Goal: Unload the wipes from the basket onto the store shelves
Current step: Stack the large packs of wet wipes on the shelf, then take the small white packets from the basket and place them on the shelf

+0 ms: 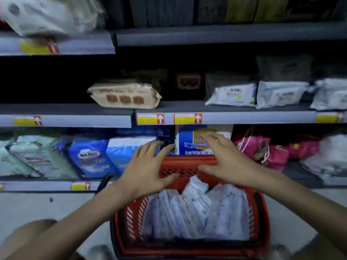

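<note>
A red plastic basket (187, 170) stands on the floor in front of the shelves, filled with several pale blue-white wipe packs (197, 211) set on edge. My left hand (148, 171) and my right hand (223, 158) hover over the basket's far rim, fingers spread, holding nothing. On the middle shelf (244, 117) lie white wipe packs (232, 94) at the right and a beige pack (124, 95) nearer the centre.
The lower shelf holds blue packs (93, 156), pale green packs (32, 156) and pink bags (262, 151). A blurred white pack (48, 14) sits on the upper left shelf. Dark goods fill the top right. The left part of the middle shelf is dark. Pale floor surrounds the basket.
</note>
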`<state>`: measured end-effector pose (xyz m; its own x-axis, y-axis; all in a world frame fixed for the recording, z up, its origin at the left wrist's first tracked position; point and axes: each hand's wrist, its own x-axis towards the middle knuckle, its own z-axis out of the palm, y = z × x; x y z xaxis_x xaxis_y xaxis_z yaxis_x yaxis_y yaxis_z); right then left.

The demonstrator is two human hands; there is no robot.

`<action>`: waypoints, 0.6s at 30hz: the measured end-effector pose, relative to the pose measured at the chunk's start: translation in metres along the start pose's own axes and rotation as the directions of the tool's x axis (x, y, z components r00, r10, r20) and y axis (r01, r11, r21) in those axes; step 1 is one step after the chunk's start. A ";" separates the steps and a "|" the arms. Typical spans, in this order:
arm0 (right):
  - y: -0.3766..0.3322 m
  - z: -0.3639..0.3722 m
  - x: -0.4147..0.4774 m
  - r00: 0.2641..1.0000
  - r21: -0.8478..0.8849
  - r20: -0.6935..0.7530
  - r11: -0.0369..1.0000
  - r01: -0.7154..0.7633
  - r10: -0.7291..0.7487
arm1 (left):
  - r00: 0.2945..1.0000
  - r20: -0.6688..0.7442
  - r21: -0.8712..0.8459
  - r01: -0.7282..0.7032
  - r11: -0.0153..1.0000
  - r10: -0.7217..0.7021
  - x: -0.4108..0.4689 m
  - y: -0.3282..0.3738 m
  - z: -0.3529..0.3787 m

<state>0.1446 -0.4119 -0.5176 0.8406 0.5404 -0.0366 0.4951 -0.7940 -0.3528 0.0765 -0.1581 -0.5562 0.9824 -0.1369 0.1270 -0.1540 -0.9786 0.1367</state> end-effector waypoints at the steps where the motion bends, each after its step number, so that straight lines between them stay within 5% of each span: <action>1: 0.010 0.015 -0.002 0.999 -0.021 0.036 0.999 -0.025 0.025 | 0.999 0.041 -0.004 0.005 1.000 -0.005 -0.003 0.002 0.015; 10: 0.087 0.097 0.005 0.861 -0.214 0.427 0.956 -0.201 0.276 | 0.934 0.356 -0.048 0.038 0.998 -0.018 -0.025 0.005 0.102; 18: 0.108 0.127 0.020 0.822 -0.383 0.372 0.878 -0.288 0.432 | 0.914 0.405 -0.137 0.078 0.988 -0.016 -0.030 0.012 0.134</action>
<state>0.1869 -0.4516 -0.6748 0.8229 0.2049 -0.5300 0.2767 -0.9592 0.0587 0.0594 -0.1860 -0.6900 0.9434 -0.1714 -0.2840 -0.0896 -0.9560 0.2792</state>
